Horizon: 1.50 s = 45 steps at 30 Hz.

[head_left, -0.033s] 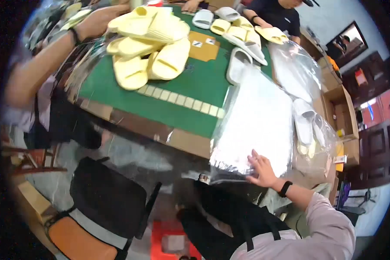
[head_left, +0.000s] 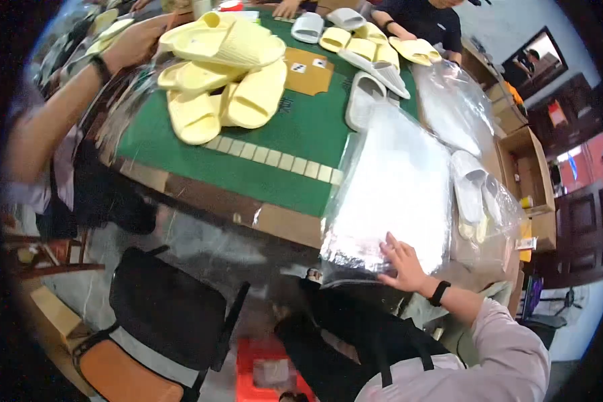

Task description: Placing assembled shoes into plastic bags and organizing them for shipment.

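Note:
My right hand (head_left: pixel 407 266) lies palm down with its fingers spread on the near edge of a stack of clear, shiny plastic bags (head_left: pixel 402 181). Nothing is gripped in it. My left hand does not show. Just past the stack's far end a grey slide slipper (head_left: pixel 365 107) rests on the green mat (head_left: pixel 167 154). To the right of the bags, a pair of pale grey slippers (head_left: pixel 469 191) lies on or in clear plastic. A pile of yellow slippers (head_left: pixel 254 97) stands further left on the mat.
Another person's arm (head_left: pixel 67 107) reaches in from the left beside the yellow pile. Across the table a person in black (head_left: pixel 425 23) sits near more slippers. An open cardboard box (head_left: pixel 526 164) stands at right. A chair (head_left: pixel 164 301) and red stool (head_left: pixel 254 382) are below.
The view shifts a little, so the table and slippers appear slightly further left. My right hand keeps its place on the bags.

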### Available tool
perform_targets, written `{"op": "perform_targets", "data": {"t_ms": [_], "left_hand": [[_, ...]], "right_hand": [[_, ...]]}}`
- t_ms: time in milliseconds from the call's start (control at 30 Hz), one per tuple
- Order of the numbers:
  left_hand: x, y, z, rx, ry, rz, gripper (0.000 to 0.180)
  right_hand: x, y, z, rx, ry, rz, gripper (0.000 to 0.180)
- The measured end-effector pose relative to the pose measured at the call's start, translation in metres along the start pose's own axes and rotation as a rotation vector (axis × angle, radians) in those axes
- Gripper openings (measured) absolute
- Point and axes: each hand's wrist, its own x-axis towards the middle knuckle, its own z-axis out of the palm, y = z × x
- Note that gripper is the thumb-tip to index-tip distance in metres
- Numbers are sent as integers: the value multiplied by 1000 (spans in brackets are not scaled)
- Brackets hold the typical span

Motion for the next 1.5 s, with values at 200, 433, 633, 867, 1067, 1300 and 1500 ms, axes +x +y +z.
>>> {"op": "perform_targets", "data": {"t_ms": [200, 433, 633, 867, 1067, 1300, 1500], "left_hand": [[-14, 39, -58, -20, -15, 37, 38], [16, 82, -157, 23, -32, 176, 38], [92, 128, -249, 87, -21, 355, 38], [138, 205, -288, 93, -22, 523, 38], [153, 244, -307, 117, -21, 635, 38], [162, 266, -317, 119, -15, 739, 38], [188, 249, -364, 114, 106, 803, 38]], "right_hand": [[-3, 17, 12, 27, 36, -5, 73], [-9, 38, 27, -123, 52, -31, 61], [-17, 37, 31, -37, -155, -53, 54], [-16, 34, 26, 45, 96, -45, 51], [-11, 36, 24, -3, 126, -35, 53], [-11, 34, 25, -7, 149, -34, 51], [-17, 32, 27, 9, 196, -73, 46]]}}
